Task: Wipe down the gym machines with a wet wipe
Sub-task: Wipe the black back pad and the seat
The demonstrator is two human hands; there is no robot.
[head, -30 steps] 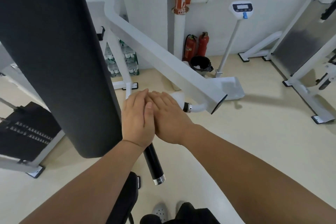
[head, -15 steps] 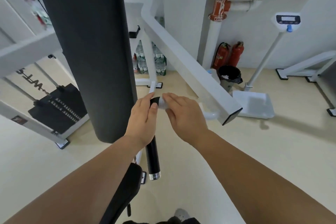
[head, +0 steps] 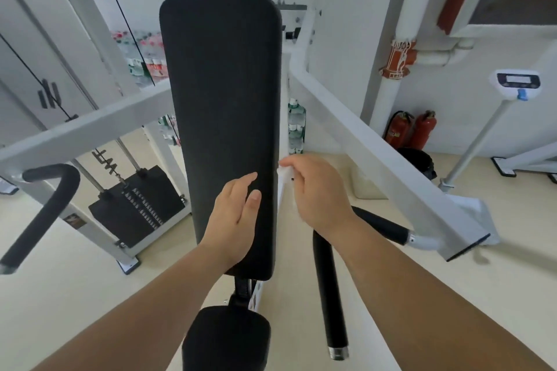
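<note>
The right hand (head: 316, 193) pinches a crumpled wet wipe (head: 282, 175) between thumb and fingertips, at the right edge of the black back pad (head: 223, 84). The left hand (head: 235, 220) is spread over the pad's near face, fingers loose, holding nothing. The wipe looks limp, light and slick — best kept bunched in the fingertips, or it may slip.

Left hand (head: 235, 220) before back pad (head: 223, 84); wipe (head: 283, 175) (right hand (head: 316, 193)) beside.

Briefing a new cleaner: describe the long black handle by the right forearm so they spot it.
Find the tall black back pad in the middle. Right of its lower end a straight black handle points at the camera. Unlike the slanted grip beside it, its silver-capped end hangs free.
</note>
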